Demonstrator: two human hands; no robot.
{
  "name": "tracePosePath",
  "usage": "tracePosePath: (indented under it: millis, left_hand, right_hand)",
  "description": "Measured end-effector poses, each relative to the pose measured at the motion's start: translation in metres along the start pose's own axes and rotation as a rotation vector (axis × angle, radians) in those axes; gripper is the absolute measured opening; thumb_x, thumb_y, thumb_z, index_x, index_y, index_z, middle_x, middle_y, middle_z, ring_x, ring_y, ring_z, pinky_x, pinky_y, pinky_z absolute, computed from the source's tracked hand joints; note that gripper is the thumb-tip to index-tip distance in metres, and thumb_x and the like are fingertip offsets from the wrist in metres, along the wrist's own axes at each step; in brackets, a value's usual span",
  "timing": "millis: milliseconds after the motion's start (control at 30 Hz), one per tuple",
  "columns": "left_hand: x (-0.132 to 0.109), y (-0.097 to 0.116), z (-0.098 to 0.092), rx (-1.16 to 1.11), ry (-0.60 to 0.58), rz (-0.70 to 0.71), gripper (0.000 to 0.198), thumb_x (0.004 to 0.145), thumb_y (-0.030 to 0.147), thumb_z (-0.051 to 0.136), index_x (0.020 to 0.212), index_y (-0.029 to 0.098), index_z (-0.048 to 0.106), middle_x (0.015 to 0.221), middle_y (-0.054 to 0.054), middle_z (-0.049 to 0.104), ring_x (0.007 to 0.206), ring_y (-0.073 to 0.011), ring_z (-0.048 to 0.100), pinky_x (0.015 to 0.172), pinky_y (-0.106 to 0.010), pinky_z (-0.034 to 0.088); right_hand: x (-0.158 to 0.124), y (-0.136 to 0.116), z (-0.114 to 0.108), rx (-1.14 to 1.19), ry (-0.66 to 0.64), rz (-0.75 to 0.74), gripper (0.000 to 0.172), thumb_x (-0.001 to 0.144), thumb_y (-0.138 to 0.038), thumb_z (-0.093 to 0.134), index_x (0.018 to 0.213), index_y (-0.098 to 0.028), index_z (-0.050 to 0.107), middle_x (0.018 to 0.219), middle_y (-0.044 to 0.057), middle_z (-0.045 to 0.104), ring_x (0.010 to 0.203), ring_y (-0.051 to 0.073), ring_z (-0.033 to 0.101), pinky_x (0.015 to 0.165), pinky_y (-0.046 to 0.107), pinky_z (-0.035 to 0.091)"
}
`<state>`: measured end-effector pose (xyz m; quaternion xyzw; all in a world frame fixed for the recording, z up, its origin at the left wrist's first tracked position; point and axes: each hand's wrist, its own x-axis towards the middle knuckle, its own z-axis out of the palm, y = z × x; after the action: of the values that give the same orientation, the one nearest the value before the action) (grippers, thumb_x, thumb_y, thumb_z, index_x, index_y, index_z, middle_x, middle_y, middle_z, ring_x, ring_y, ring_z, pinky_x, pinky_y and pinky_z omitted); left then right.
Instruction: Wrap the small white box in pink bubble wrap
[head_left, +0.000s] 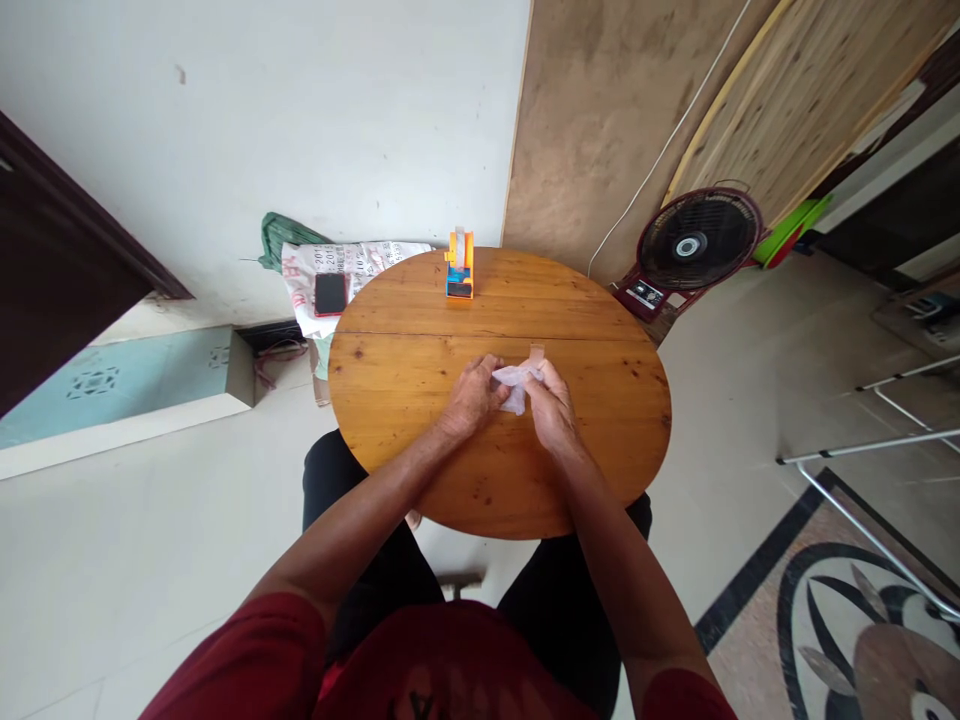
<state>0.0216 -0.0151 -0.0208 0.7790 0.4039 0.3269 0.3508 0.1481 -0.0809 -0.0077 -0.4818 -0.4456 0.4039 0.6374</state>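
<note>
Between my hands is a small, crumpled, whitish translucent wrap (514, 399), perhaps thin plastic or foam sheet; whether anything lies inside it I cannot tell. My left hand (474, 393) has its fingers closed on the wrap's left side. From the right, my right hand (553, 402) pinches the same wrap. A short piece of clear tape (537, 353) sticks up at the fingertips of that hand. Both hands are over the middle of the round wooden table (405, 480). Farther back on the table stands an orange and blue tape dispenser (460, 265) with a roll of tape.
A dark phone-like object with a red edge (330, 294) rests on a white printed sack (300, 275) left of the table. Behind the table on the right stands a dark red fan (686, 245). A metal rack (862, 448) is at far right. A white wall is behind.
</note>
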Motion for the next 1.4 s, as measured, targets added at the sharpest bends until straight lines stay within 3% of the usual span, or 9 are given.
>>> tracePosePath:
  millis: [333, 633, 767, 867, 1000, 1100, 1267, 1400]
  left_hand:
    - [0.001, -0.003, 0.0, -0.105, -0.007, 0.019, 0.026, 0.076, 0.015, 0.059, 0.101, 0.019, 0.06, 0.094, -0.004, 0.063, 0.079, -0.0156, 0.058, 0.075, -0.028, 0.049]
    - [0.004, 0.008, -0.01, -0.408, -0.174, -0.07, 0.016, 0.074, 0.014, 0.058, 0.088, 0.018, 0.051, 0.073, 0.004, 0.056, 0.063, -0.0087, 0.05, 0.061, -0.02, 0.043]
    - [0.004, 0.011, -0.012, -0.384, -0.181, -0.063, 0.014, 0.073, 0.014, 0.058, 0.085, 0.018, 0.052, 0.073, 0.004, 0.056, 0.063, -0.009, 0.049, 0.06, -0.02, 0.041]
    - [0.003, 0.013, -0.014, -0.343, -0.186, -0.05, 0.014, 0.074, 0.013, 0.059, 0.086, 0.017, 0.053, 0.075, 0.003, 0.057, 0.066, -0.0095, 0.05, 0.062, -0.02, 0.042]
    - [-0.001, 0.008, -0.019, -0.35, -0.245, -0.021, 0.02, 0.077, 0.019, 0.06, 0.098, 0.017, 0.059, 0.092, -0.002, 0.066, 0.083, -0.0139, 0.061, 0.077, -0.025, 0.05]
    - [-0.007, -0.004, -0.026, -0.381, -0.267, -0.015, 0.038, 0.077, 0.019, 0.059, 0.115, 0.02, 0.06, 0.117, -0.006, 0.066, 0.108, -0.0192, 0.062, 0.094, -0.032, 0.051]
    - [-0.017, -0.02, -0.036, -0.319, -0.339, 0.061, 0.067, 0.069, 0.01, 0.057, 0.136, 0.02, 0.053, 0.149, -0.012, 0.048, 0.133, -0.0261, 0.051, 0.108, -0.042, 0.046]
    - [-0.024, -0.023, -0.032, -0.121, -0.285, 0.218, 0.076, 0.068, 0.011, 0.065, 0.143, 0.015, 0.049, 0.155, -0.019, 0.038, 0.148, -0.0309, 0.033, 0.115, -0.044, 0.041]
  right_hand:
    - [-0.009, 0.003, 0.0, -0.075, -0.003, -0.025, 0.025, 0.086, -0.05, 0.062, 0.092, -0.026, 0.058, 0.094, 0.0, 0.068, 0.078, 0.016, 0.058, 0.074, 0.028, 0.046]
    - [-0.01, 0.004, -0.005, -0.102, -0.057, -0.051, 0.029, 0.084, -0.052, 0.063, 0.095, -0.026, 0.06, 0.103, 0.003, 0.07, 0.097, 0.02, 0.063, 0.084, 0.032, 0.048]
    - [-0.013, 0.003, -0.009, -0.183, -0.116, -0.025, 0.029, 0.087, -0.054, 0.06, 0.095, -0.026, 0.059, 0.107, 0.003, 0.071, 0.096, 0.021, 0.063, 0.079, 0.031, 0.049]
    - [-0.015, 0.004, -0.012, -0.196, -0.162, -0.079, 0.027, 0.09, -0.052, 0.057, 0.098, -0.026, 0.059, 0.112, 0.004, 0.071, 0.105, 0.021, 0.063, 0.088, 0.034, 0.048]
    - [-0.016, 0.004, -0.012, -0.208, -0.172, -0.117, 0.025, 0.091, -0.05, 0.056, 0.101, -0.027, 0.06, 0.116, 0.005, 0.07, 0.112, 0.022, 0.062, 0.101, 0.04, 0.045]
    - [-0.018, 0.001, -0.012, -0.264, -0.2, -0.151, 0.022, 0.093, -0.048, 0.054, 0.099, -0.027, 0.06, 0.116, 0.004, 0.071, 0.122, 0.022, 0.059, 0.109, 0.043, 0.04]
    - [-0.022, -0.002, -0.012, -0.456, -0.27, -0.292, 0.015, 0.097, -0.036, 0.047, 0.101, -0.028, 0.059, 0.12, 0.004, 0.071, 0.132, 0.021, 0.054, 0.121, 0.048, 0.024]
    - [-0.029, 0.003, -0.014, -0.668, -0.302, -0.436, 0.024, 0.094, -0.023, 0.043, 0.111, -0.026, 0.06, 0.135, 0.009, 0.063, 0.14, 0.021, 0.045, 0.121, 0.051, 0.027]
